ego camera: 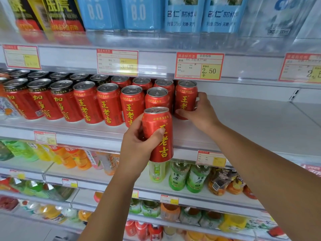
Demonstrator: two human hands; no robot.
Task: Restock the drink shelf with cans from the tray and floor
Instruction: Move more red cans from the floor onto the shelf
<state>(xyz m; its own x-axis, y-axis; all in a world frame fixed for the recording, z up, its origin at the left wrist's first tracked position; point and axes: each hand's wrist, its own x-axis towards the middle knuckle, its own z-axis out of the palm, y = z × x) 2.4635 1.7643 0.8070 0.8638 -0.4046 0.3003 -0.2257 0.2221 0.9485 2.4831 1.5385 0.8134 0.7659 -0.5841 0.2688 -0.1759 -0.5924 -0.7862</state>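
My left hand point(139, 145) grips a red can with yellow lettering point(159, 134), held upright in front of the shelf edge. My right hand point(201, 111) is wrapped round another red can point(185, 99) that stands on the white drink shelf point(251, 122), at the right end of the can rows. To the left, several matching red cans point(107, 105) stand in rows on the same shelf. The tray and the floor are out of view.
The shelf right of the cans is bare white. Price tags point(198, 66) hang on the shelf rail above. Blue water packs point(182, 13) fill the top shelf. Green tea bottles point(178, 176) and juice bottles stand on the lower shelves.
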